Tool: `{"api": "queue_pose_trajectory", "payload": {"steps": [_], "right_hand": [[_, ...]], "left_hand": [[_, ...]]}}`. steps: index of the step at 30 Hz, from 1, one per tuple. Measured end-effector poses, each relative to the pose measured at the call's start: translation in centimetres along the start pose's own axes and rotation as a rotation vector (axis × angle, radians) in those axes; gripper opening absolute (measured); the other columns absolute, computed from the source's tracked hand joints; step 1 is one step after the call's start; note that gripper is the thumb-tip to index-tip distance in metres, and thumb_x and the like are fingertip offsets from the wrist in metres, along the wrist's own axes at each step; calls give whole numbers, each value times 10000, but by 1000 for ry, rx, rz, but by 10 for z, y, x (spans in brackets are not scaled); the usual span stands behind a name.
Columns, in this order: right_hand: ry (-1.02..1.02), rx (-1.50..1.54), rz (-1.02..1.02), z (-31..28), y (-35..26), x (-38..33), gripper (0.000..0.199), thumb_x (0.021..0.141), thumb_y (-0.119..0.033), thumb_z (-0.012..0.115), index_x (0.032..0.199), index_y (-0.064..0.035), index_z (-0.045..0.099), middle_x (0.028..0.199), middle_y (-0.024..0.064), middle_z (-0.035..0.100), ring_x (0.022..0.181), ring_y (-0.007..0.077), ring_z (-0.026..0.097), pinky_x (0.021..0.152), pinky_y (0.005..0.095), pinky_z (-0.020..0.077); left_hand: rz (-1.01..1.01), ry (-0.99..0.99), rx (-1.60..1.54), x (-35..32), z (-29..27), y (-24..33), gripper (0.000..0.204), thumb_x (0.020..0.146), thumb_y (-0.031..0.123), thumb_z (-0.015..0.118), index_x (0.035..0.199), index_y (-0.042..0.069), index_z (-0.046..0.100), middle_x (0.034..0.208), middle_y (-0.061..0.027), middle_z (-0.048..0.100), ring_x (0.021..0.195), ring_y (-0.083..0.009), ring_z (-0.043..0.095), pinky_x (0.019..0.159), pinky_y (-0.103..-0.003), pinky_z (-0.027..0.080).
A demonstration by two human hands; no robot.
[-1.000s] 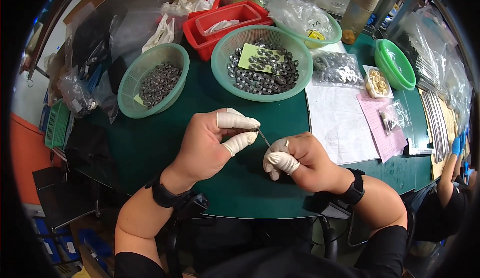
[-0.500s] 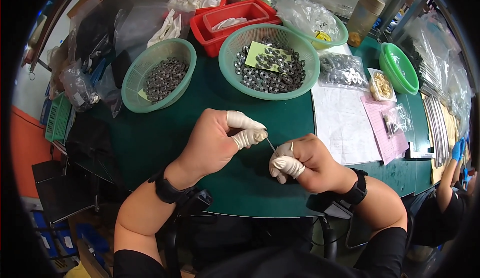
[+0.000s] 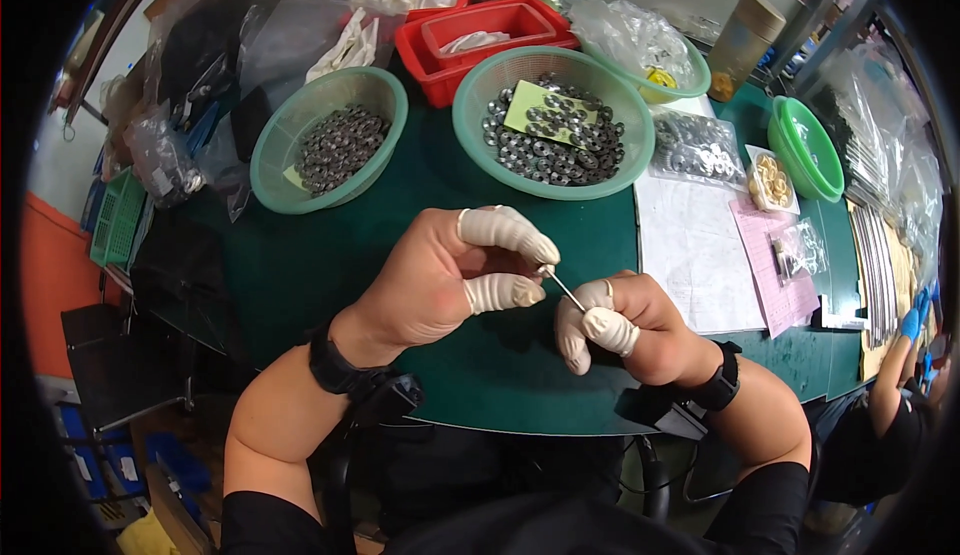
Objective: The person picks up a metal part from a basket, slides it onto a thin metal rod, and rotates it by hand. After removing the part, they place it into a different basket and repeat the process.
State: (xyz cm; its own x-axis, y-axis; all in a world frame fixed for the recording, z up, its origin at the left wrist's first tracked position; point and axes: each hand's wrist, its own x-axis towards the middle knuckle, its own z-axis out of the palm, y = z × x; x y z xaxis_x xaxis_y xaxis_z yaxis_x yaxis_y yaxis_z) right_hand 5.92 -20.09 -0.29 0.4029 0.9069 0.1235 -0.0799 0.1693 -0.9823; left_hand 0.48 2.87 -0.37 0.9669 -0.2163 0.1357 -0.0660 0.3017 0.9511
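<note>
A thin metal rod [image 3: 567, 292] slants up and left from my right hand [image 3: 645, 327], pinched between its thumb and fingers. Something small and pale sits at the rod's upper tip, too small to make out. My left hand [image 3: 415, 275] is by that tip, its index finger touching or almost touching it and its thumb spread away below. White finger cots cover the thumbs and some fingers of both hands. Beyond them stand a green plastic basket [image 3: 468, 145] of small round metal parts with a yellow-green slip, and a similar basket [image 3: 268, 160] to the left.
Red plastic trays [image 3: 425, 70] holding white cloth stand at the back. Right of the baskets lie a bag of metal parts [image 3: 695, 145], white paper [image 3: 690, 255], a pink sheet [image 3: 765, 285] and a small box of gold-coloured rings [image 3: 772, 180]. A person in blue gloves [image 3: 912, 320] works at far right.
My left thumb and index finger, pinched together at the rod's end before, have parted. My right hand has shifted slightly right with the rod. The whole view has moved a little.
</note>
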Motion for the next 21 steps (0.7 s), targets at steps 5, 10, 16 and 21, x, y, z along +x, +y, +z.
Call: {"api": "queue_pose_trajectory", "payload": {"steps": [5, 10, 16, 21], "right_hand": [[-76, 167, 34, -2, 4, -2, 352, 1058, -250, 457, 863, -2, 614, 780, 69, 625, 725, 161, 570, 701, 288, 458], [-92, 267, 20, -1, 9, -3, 371, 1055, -282, 460, 851, -6, 599, 761, 86, 613, 727, 178, 568, 694, 306, 452], [-44, 299, 16, 2, 9, -3, 370, 1051, -270, 472, 822, -5, 590, 720, 83, 607, 687, 168, 562, 647, 294, 439], [-33, 37, -31, -1, 6, -2, 357, 1048, -227, 471, 794, -6, 589, 673, 69, 606, 620, 156, 550, 591, 279, 425]], "left_hand": [[60, -29, -72, 0, 9, 6, 303, 792, -3, 793, 1078, -2, 692, 978, -51, 645, 886, -124, 611, 798, -252, 523], [63, -47, -126, -4, 10, 6, 306, 793, -23, 787, 1080, -7, 682, 978, -56, 646, 897, -119, 612, 801, -245, 531], [96, -91, 37, -6, 5, 5, 280, 804, -16, 781, 1065, -19, 681, 981, -61, 655, 895, -118, 624, 820, -247, 538], [-51, -14, 53, -5, 9, 8, 245, 813, 2, 777, 1039, -17, 684, 973, -58, 656, 878, -116, 629, 796, -250, 529]]}}
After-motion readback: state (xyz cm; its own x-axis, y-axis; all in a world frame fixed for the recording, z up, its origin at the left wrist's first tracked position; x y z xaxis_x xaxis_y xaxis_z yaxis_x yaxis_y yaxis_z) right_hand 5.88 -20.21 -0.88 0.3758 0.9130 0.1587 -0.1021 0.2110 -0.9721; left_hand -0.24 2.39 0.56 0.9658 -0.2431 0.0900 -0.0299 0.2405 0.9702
